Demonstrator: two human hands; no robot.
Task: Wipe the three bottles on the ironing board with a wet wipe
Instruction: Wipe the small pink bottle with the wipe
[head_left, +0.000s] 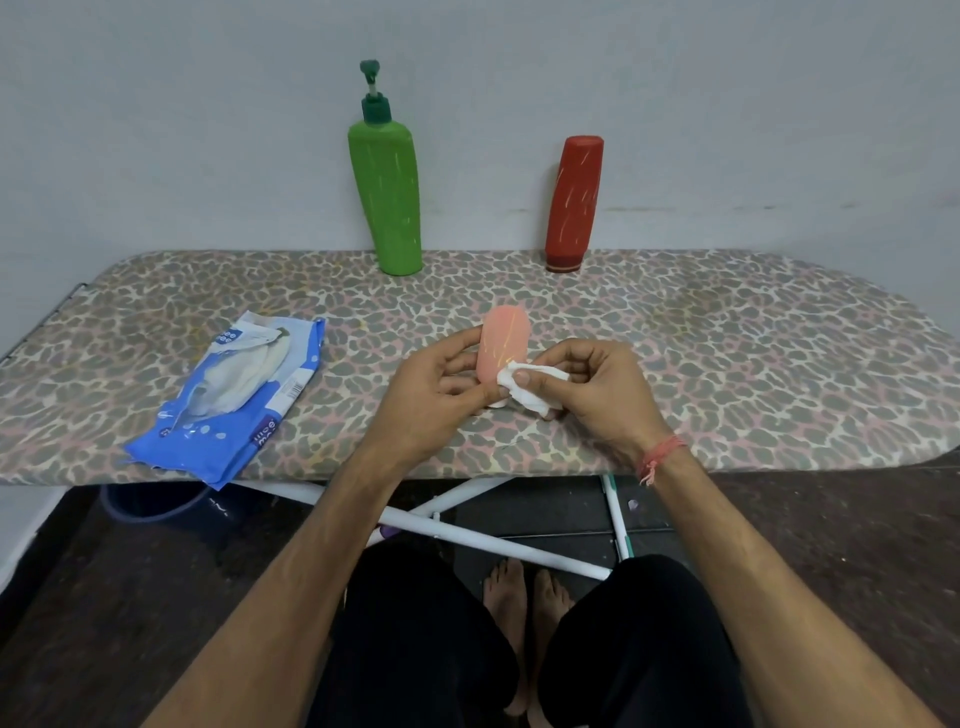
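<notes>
Here, above the board's (727, 364) near edge, the left hand (436, 395) gripped the pink bottle (501, 345) upright, long axis pointing away toward the wall. The right hand (597, 389) pinched a wipe (524, 387) against its lower side. Green bottle (387, 197) and red bottle (574, 202) stood at the board's far edge.

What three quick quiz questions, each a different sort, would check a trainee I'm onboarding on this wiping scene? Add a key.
1. True or false: the left hand holds the pink bottle.
2. Multiple choice: the wet wipe is held by A) the right hand, B) the left hand, C) nobody; it lies on the ironing board.
3. Fill in: the bottle with a pump top is ___.

Key: 1 true. 2 A. 3 green; the green bottle stands at the board's far edge, left of the red bottle, with the blue wipes pack lying nearer on the left.
</notes>
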